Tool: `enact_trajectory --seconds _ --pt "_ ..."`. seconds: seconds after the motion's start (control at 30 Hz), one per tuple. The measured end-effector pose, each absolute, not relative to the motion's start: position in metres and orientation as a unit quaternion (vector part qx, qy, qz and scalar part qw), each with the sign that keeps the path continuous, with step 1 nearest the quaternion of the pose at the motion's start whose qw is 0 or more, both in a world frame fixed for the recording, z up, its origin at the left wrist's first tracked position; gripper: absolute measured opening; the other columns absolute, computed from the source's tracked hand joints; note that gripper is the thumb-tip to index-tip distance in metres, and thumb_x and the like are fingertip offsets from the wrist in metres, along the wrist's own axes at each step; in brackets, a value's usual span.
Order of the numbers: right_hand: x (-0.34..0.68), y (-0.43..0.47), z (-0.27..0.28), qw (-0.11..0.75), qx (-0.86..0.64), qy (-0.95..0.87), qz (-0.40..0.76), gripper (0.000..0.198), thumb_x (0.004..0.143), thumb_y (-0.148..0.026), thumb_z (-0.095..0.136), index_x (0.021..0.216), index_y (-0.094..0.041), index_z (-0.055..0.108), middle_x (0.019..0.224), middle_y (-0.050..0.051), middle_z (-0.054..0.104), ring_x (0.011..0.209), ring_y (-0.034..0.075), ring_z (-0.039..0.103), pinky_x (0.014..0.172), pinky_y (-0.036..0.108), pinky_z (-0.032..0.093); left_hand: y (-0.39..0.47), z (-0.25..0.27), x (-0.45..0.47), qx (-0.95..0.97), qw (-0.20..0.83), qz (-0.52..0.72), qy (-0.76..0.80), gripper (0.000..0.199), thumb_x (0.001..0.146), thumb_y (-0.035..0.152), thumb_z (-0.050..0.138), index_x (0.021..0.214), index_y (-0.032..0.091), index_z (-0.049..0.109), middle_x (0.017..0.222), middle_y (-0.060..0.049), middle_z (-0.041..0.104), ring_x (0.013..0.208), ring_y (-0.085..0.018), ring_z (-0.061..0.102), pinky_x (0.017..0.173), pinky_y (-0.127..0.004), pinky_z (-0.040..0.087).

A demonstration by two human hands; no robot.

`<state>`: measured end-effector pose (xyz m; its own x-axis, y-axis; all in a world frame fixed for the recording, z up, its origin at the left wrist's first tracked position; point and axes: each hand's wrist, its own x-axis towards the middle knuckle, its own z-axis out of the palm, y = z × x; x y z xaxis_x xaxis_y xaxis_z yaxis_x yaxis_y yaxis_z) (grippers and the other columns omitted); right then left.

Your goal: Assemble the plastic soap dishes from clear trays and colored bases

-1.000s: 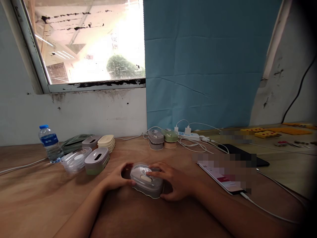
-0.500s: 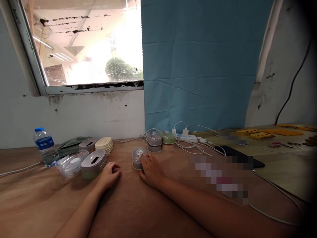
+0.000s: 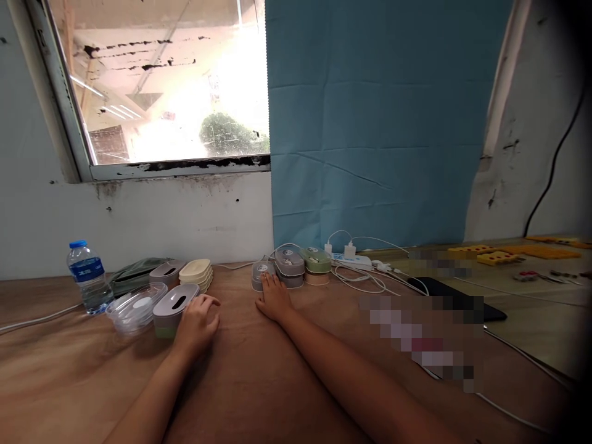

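Note:
My right hand lies with its fingertips against the front and lid of a small grey oval lidded box. Its fingers are stretched out and the thumb points left, apart from the box. Right beside that box stand another grey oval lidded box and a green-lidded one in a row. My left hand is loosely curled with thumb and fingers apart, holding nothing. It is nearest to an oval container with a mauve slotted top and green base, partly covering its right side; whether they touch I cannot tell.
Clear plastic lids or trays, a water bottle, a stack of cream trays and another slotted mauve piece are at left. A power strip, white cables and a black flat object lie at right.
My right hand has slid the small grey box away from me to beside the other grey box. My left hand has shifted slightly left, closer to the slotted container.

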<state>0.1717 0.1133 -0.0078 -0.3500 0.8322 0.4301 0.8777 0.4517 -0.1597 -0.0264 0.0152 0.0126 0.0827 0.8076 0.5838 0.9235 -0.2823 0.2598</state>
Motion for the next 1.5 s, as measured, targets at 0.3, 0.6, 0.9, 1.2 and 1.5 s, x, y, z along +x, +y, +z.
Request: enact_trajectory --seconds 0.3,0.6,0.9,1.2,1.5 --pt "0.181 0.127 -0.015 0.245 -0.514 -0.822 -0.029 0.069 0.071 -0.027 0.046 0.133 -0.013 0.018 0.140 0.009 0.019 0.126 0.026 0.016 0.098 0.039 0.021 0.017 0.017 -0.059 -0.579 0.284 -0.294 -0.706 0.030 0.071 0.023 0.044 0.100 0.015 0.047 0.097 -0.010 0.058 0.096 -0.026 0.049 0.083 -0.035 0.032" --pt "0.180 0.126 -0.015 0.275 -0.530 -0.802 -0.032 0.072 0.068 -0.025 0.052 0.132 -0.013 0.021 0.138 0.011 0.021 0.122 0.026 0.023 0.097 0.033 0.022 0.019 0.019 -0.069 -0.577 0.140 -0.244 -0.766 0.022 0.073 0.022 0.041 0.094 0.019 0.047 0.092 -0.004 0.063 0.085 -0.021 0.057 0.078 -0.033 0.036" --pt "0.200 0.133 -0.012 0.292 -0.618 -0.730 -0.028 0.032 0.069 -0.028 0.053 0.097 -0.013 0.051 0.100 0.015 0.050 0.096 0.030 0.045 0.081 0.038 0.033 0.018 0.020 -0.070 -0.582 0.114 -0.261 -0.762 0.025 0.076 0.021 0.043 0.101 0.022 0.046 0.092 -0.004 0.065 0.081 -0.021 0.060 0.066 -0.029 0.040" --pt "0.206 0.137 -0.013 0.337 -0.591 -0.733 -0.009 0.020 0.066 -0.020 0.052 0.086 -0.016 0.051 0.090 0.009 0.052 0.088 0.025 0.047 0.077 0.034 0.034 0.011 0.025 -0.061 -0.620 0.222 -0.357 -0.662 0.018 0.081 0.024 0.039 0.095 0.020 0.049 0.090 -0.006 0.062 0.084 -0.021 0.058 0.079 -0.033 0.040" --pt "0.204 0.106 -0.005 0.431 -0.475 -0.767 0.009 0.021 0.064 -0.013 0.047 0.084 -0.018 0.046 0.086 0.005 0.050 0.087 0.021 0.046 0.081 0.033 0.037 0.001 0.016 -0.005 -0.769 -0.034 -0.389 -0.506 0.018 0.080 0.027 0.045 0.097 0.023 0.050 0.094 -0.003 0.061 0.088 -0.016 0.056 0.077 -0.028 0.043"
